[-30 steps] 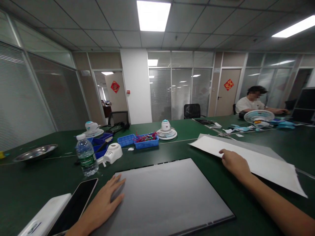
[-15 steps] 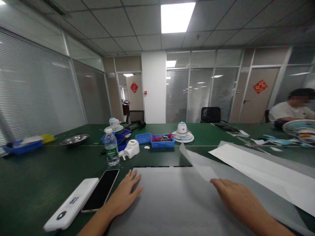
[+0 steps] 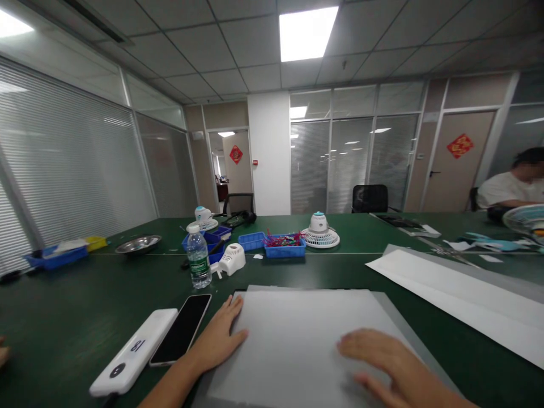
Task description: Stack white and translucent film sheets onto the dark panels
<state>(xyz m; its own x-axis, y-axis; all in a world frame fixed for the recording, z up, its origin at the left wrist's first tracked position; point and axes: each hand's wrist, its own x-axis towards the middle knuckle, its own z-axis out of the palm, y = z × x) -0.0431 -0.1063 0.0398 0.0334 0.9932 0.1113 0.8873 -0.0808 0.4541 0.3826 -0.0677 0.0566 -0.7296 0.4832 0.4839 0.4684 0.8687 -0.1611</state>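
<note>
A pale, translucent sheet of paper (image 3: 293,345) lies flat in front of me, over a greyer sheet whose strip (image 3: 393,314) shows at the right. A dark edge peeks out at its far side. My left hand (image 3: 223,334) rests on the sheet's left edge, fingers stretched and thumb apart. Over the right half of the sheet is my right hand (image 3: 378,357), slightly blurred, with thumb and fingers apart and nothing held. I cannot tell whether it touches the paper. A black-screened phone (image 3: 182,330) and a white power bank (image 3: 134,351) lie left of my left hand.
A water bottle (image 3: 198,258) stands beyond the phone, beside a white fan part (image 3: 232,259). Blue trays (image 3: 285,249), one with red wires, and a white fan piece (image 3: 319,232) sit farther back. Large white sheets (image 3: 459,300) lie right. A person (image 3: 512,184) sits at far right.
My right hand has let go of the lifted sheet corner and moved left over the paper. The sheet now lies flat. My left hand stays at the left edge.
</note>
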